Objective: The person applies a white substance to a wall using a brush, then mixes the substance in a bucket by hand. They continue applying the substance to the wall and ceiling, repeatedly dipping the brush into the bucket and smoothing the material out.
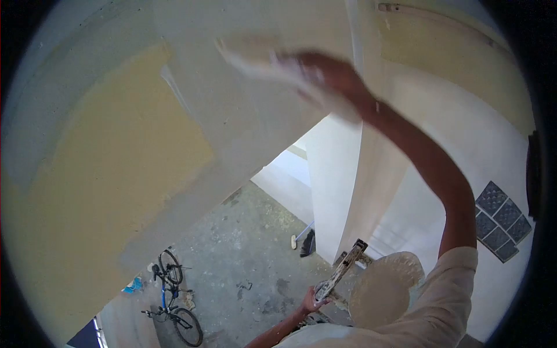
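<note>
My right hand (328,75), raised and blurred by motion, is closed around a long, pale plastering blade (255,66). The blade lies close to the grey-and-yellow surface (133,133) above; whether it touches cannot be made out. Lower down, my left hand (315,300) grips the top of a plaster-spattered ladder (342,271). Beside the ladder, near my body, is a round, plaster-coloured thing (386,290), perhaps a bucket of plaster. Fresh-looking grey coating (174,217) borders the yellow area.
Far below, a bicycle (168,298) stands on the stained concrete floor (249,267). A broom (296,239) and a dark dustpan-like thing (308,243) lie by the white wall (336,174). A dark paned window or grille (502,223) is at right.
</note>
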Action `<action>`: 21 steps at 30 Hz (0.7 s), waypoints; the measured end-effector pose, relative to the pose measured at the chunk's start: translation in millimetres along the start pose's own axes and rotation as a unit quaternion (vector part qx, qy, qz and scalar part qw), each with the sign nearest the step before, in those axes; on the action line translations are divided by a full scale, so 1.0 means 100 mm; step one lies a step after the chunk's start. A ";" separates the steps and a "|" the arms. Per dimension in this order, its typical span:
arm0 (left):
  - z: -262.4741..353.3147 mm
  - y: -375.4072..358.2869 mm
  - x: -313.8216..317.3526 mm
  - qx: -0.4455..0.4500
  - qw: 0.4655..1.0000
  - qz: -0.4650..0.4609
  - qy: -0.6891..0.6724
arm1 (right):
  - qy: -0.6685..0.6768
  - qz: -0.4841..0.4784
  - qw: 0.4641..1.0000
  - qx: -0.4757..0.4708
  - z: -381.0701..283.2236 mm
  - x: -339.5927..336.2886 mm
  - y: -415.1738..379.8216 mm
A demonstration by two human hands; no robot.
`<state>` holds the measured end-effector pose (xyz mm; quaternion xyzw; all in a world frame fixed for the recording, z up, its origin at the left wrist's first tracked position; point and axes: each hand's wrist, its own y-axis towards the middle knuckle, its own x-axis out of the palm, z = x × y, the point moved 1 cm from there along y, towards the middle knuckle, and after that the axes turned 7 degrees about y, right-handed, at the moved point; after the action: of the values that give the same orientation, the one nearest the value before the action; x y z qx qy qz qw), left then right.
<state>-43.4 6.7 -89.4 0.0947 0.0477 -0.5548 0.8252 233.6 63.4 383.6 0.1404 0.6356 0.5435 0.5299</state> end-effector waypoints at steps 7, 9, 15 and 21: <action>0.20 0.02 -0.02 -0.025 1.000 -0.007 0.005 | -0.080 -0.267 0.960 0.001 -0.56 0.49 -1.26; 0.12 0.01 -0.01 -0.013 0.999 0.000 -0.048 | -0.116 -0.287 0.950 -0.041 -0.56 0.39 -1.28; 0.08 0.01 0.01 -0.053 0.995 -0.022 -0.079 | -0.029 -0.106 0.991 0.077 -0.39 -0.31 -0.45; -0.05 0.02 0.03 0.080 0.996 0.021 -0.029 | -0.222 0.055 0.970 -0.079 -0.06 -0.58 0.59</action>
<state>-39.8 6.0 -95.1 0.1451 -0.0221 -0.5423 0.8273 227.9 38.3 462.1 0.2497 0.4487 0.5755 0.6365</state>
